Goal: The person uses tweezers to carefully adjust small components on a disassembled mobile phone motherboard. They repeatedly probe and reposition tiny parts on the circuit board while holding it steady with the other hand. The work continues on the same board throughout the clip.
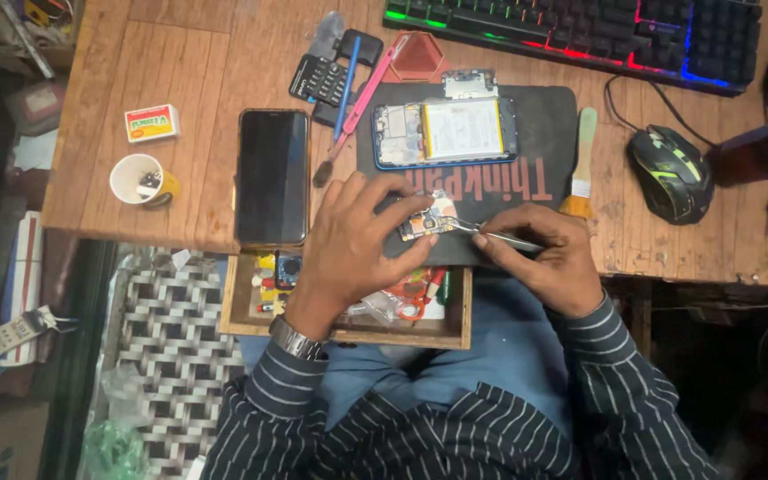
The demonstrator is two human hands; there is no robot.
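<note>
A: Surface?

B: Wooden desk [180, 53], black work mat [544, 116] on it, open drawer [348, 331] under the edge. Floor to my left is dark, clutter there hard to make out.

A: What's hidden or cut off?

B: The keyboard [580, 31] runs off the top edge. Drawer contents mostly covered by my wrists. The small circuit board [427, 222] is half under my fingers, parts on it too small to tell.

A: Hands?

B: My left hand [357, 236] is curled, fingertips pressing the circuit board down on the mat's near edge. My right hand [548, 253] is closed, pinching metal tweezers [482, 231]; their tips touch the board.

A: Counts?

B: Two hands. One board, one pair of tweezers. Two phones: an opened phone [446, 132] with its battery showing on the mat, and a dark-screened phone [273, 176] flat on the wood to the left. One mouse [668, 173], one brush [581, 164] beside the mat, one white cup [138, 180], one small box [151, 123].
</note>
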